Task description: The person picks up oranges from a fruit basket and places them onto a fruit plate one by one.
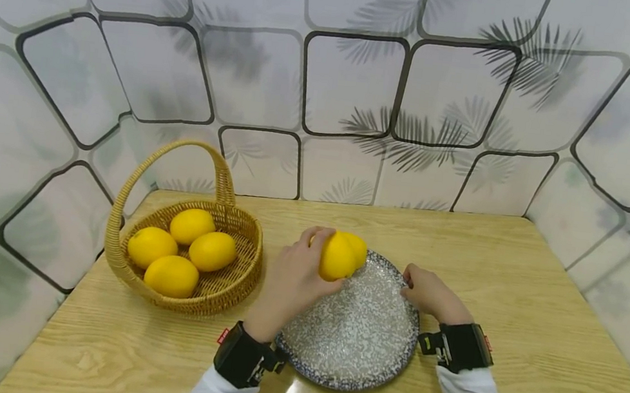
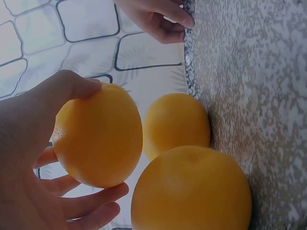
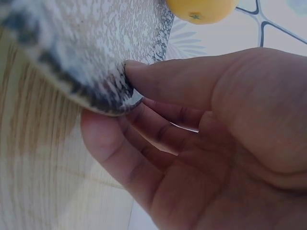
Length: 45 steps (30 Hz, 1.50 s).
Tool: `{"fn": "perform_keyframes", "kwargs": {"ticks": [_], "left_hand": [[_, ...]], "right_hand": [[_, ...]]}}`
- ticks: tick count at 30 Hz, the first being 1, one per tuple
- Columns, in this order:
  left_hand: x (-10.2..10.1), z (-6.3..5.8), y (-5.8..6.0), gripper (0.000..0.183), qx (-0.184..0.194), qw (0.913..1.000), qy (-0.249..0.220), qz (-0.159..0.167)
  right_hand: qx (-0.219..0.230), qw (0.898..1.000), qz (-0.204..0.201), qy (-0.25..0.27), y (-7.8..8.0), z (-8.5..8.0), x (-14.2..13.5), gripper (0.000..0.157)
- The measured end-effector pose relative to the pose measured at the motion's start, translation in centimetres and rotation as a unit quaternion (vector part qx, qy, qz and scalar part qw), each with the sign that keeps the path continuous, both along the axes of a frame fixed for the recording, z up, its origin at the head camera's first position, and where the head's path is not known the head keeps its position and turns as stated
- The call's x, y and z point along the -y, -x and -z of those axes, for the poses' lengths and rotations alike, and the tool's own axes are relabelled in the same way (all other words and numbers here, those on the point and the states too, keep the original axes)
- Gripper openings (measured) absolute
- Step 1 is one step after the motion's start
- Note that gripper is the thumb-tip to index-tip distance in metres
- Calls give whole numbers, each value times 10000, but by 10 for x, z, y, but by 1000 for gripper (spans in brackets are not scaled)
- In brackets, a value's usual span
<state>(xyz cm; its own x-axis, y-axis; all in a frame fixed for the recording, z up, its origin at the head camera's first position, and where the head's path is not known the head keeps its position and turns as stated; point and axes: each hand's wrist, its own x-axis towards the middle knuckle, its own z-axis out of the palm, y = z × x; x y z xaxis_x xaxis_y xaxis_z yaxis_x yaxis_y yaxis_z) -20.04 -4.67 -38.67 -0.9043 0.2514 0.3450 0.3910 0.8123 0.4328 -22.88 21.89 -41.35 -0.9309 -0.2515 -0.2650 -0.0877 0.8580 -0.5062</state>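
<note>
My left hand (image 1: 297,269) grips a yellow lemon (image 1: 337,257) over the far left part of a round speckled grey plate (image 1: 358,331). In the left wrist view, thumb and fingers curl round the held lemon (image 2: 100,139). Two more lemons show against the plate there, a near lemon (image 2: 192,191) and a farther lemon (image 2: 177,122); the head view mostly hides them. At the plate's right side, my right hand (image 1: 435,294) pinches the dark rim (image 3: 110,103). Its thumb (image 3: 163,79) lies on top of the rim, with fingers beneath.
Left of the plate stands a wicker basket (image 1: 247,279) with a tall arched handle (image 1: 171,148), holding several lemons (image 1: 172,276). Both rest on a light wooden table (image 1: 536,351). Patterned walls (image 1: 351,84) enclose its back and sides.
</note>
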Motion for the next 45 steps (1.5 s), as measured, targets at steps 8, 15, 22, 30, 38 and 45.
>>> {"fn": "perform_keyframes", "kwargs": {"ticks": [8, 15, 22, 30, 38, 45], "left_hand": [[-7, 3, -3, 82, 246, 9995, 88, 173], [-10, 7, -4, 80, 189, 9989, 386, 209], [-10, 8, -5, 78, 309, 9980, 438, 337], [-11, 14, -4, 78, 479, 9961, 563, 473], [-12, 20, -5, 81, 512, 9932, 927, 491], [-14, 24, -5, 80, 550, 9879, 1377, 446]], "right_hand": [[-21, 10000, -28, -10, 1, 1, -1, 17], [30, 10000, 36, -14, 2, 1, -1, 19], [100, 9999, 33, -23, 3, 2, -1, 21], [45, 10000, -22, -26, 3, 2, -2, 20], [16, 10000, -32, 35, 3, 1, -1, 19], [-11, 10000, -14, 19, 2, 0, -1, 19]]}}
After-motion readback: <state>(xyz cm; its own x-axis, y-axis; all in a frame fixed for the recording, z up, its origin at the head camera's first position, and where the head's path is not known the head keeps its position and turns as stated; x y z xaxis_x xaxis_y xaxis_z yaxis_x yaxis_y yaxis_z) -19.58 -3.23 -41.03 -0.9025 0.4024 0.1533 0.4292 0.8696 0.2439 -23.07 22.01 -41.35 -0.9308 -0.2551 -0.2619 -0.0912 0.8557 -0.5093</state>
